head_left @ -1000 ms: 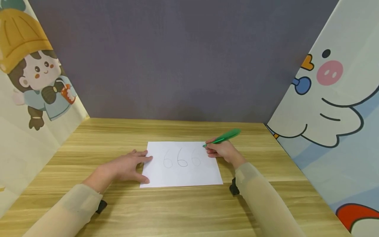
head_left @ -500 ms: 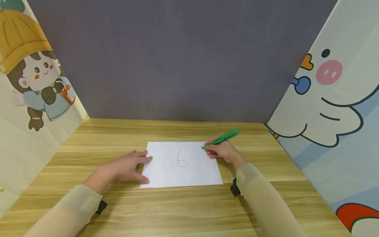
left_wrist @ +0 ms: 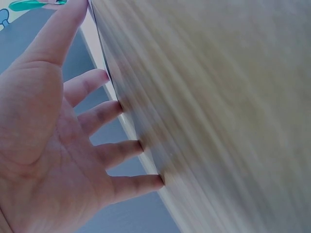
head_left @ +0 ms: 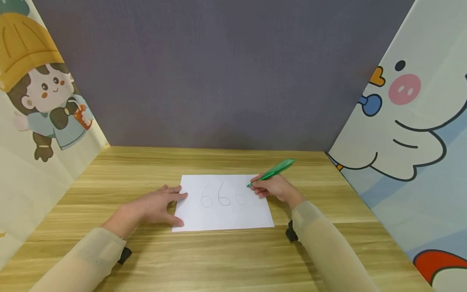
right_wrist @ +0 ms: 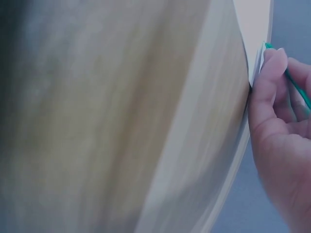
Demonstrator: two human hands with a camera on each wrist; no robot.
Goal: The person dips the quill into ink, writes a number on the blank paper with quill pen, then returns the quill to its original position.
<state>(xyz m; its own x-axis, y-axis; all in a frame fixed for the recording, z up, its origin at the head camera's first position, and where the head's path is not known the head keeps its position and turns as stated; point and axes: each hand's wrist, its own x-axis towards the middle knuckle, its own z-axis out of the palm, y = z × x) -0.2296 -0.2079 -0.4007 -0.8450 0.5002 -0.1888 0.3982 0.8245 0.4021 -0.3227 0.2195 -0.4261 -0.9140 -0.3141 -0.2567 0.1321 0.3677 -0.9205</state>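
A white sheet of paper lies on the wooden table, with three figures like 6 drawn side by side; the middle one is darkest. My left hand rests at the sheet's left edge, fingers spread, thumb and a finger on the paper. In the left wrist view its fingertips touch the surface. My right hand pinches a green pen with a wide, feather-shaped top. The pen's tip is over the paper's upper right, just right of the third figure. In the right wrist view the fingers hide most of the pen.
The wooden table runs back to a grey panel. Side walls with cartoon prints, a child at left and a white bird at right, flank it. Each wrist wears a small black device.
My right hand has shifted slightly, bringing the pen's tip down and left across the paper toward the third figure. The left hand has stayed in place on the sheet.
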